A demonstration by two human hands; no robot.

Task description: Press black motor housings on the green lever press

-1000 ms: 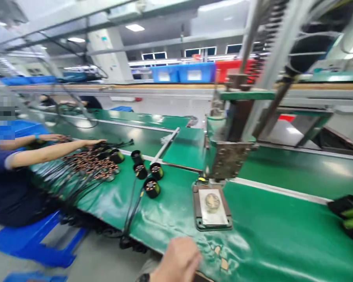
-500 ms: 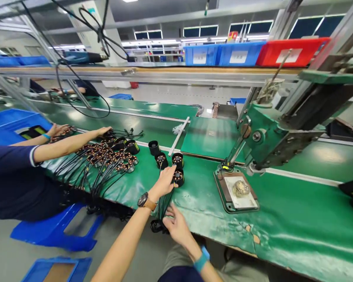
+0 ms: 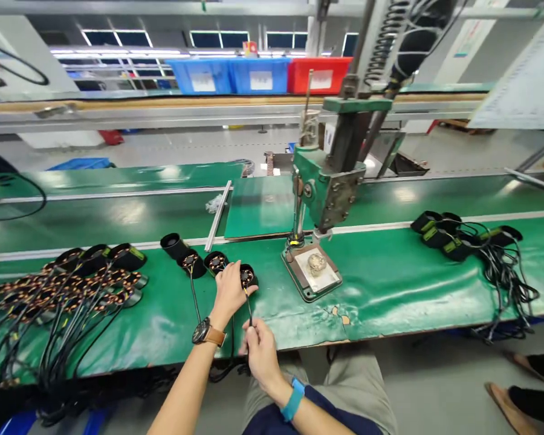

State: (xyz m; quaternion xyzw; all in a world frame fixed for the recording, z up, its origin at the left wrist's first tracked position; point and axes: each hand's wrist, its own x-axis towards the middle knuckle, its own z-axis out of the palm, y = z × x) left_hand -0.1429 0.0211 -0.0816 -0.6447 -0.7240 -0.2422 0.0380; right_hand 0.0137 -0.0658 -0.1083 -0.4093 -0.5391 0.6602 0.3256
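Note:
My left hand [image 3: 230, 289], with a watch at the wrist, rests on a black round motor housing [image 3: 248, 275] with copper windings, its fingers curled at the left side. My right hand [image 3: 259, 349], with a blue wristband, pinches the black cable that runs down from that housing near the table's front edge. Just left of my left hand stands a second wound housing [image 3: 216, 262]. Beyond it are another wound housing [image 3: 192, 263] and a plain black cylinder [image 3: 174, 246].
A green press [image 3: 326, 187] stands right of my hands, its base plate [image 3: 317, 272] bearing a lump. Many wound stators [image 3: 72, 290] with cables lie at left. Several black housings [image 3: 457, 235] with cables lie at right. Bins [image 3: 260, 76] line the shelf. A person's feet show lower right.
The view has swung to the right, bringing the right-hand housings into sight and the co-worker out. My right hand has closed on the cable. The front housing now sits apart from the second one.

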